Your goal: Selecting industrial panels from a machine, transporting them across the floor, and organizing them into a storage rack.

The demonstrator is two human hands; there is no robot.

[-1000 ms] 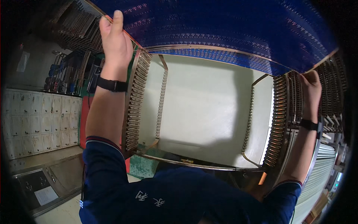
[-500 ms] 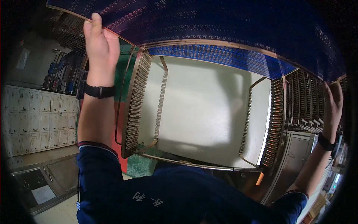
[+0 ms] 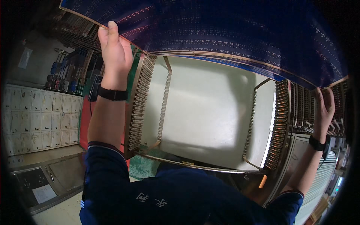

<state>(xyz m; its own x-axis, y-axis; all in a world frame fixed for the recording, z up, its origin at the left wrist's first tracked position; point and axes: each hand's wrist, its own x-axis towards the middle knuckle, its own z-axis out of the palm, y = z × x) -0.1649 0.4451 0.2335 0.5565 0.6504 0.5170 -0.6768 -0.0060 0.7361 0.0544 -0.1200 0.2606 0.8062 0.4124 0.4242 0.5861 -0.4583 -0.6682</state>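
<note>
The two hands are well apart, each closed on an edge of a large blue printed circuit panel: the left hand grips its left edge with the thumb uppermost, and the right hand pinches its near right corner. The panel is raised between and beyond the hands, over the far end of a metal slotted rack; whether its lower edge touches the rack cannot be told. The work looks partly done: at least one blue board already stands in the rack's far end, below the held panel, though the overlap hides how many. What appears left is the held panel, seemingly not seated, and the long run of slots nearer the body, where no board shows. Those slots line the left rail, below the left hand, and the right rail, inward of the right hand. Left of the left forearm stands a bank of pale lockers, their contents hidden; more slotted racks stand just beside the right hand.
</note>
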